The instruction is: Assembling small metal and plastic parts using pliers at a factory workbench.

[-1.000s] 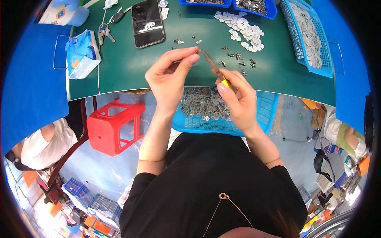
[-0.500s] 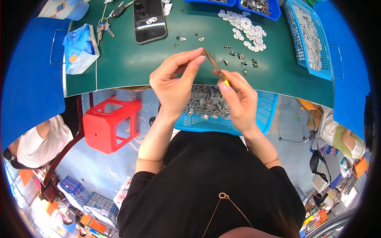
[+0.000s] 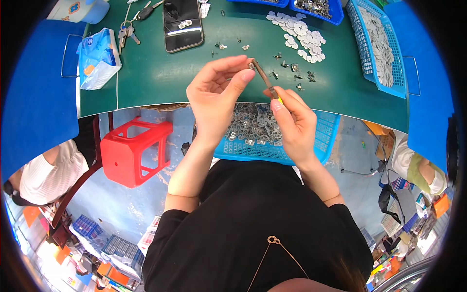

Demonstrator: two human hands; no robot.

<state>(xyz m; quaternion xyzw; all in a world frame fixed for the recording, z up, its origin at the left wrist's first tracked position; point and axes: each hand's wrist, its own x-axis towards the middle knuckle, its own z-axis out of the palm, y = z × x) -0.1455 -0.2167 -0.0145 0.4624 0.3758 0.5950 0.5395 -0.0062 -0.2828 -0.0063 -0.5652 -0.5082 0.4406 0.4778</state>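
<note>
My left hand (image 3: 214, 97) is raised over the front part of the green table, thumb and fingertips closed round a small metal part (image 3: 251, 65). Against that part rests the tip of a pair of tweezers (image 3: 264, 78), brownish metal with a bit of yellow near the grip. My right hand (image 3: 294, 119) pinches the tweezers between thumb and fingers, pointing them up and left. Small dark metal clips (image 3: 295, 67) lie scattered beyond the right hand. A blue basket (image 3: 327, 138) full of small clear and metal pieces sits below my hands at the lap.
White flat pieces (image 3: 301, 34) lie loose at the back, near blue bins (image 3: 331, 18). A light blue basket (image 3: 372, 68) of pale pieces stands at right. On the left are a phone (image 3: 183, 36), keys (image 3: 129, 31) and a tissue pack (image 3: 99, 61). A red stool (image 3: 129, 158) stands below the table.
The left fingers have loosened and opened a little, showing more of the small metal part. The tweezers and right hand have shifted slightly right and stay at the part.
</note>
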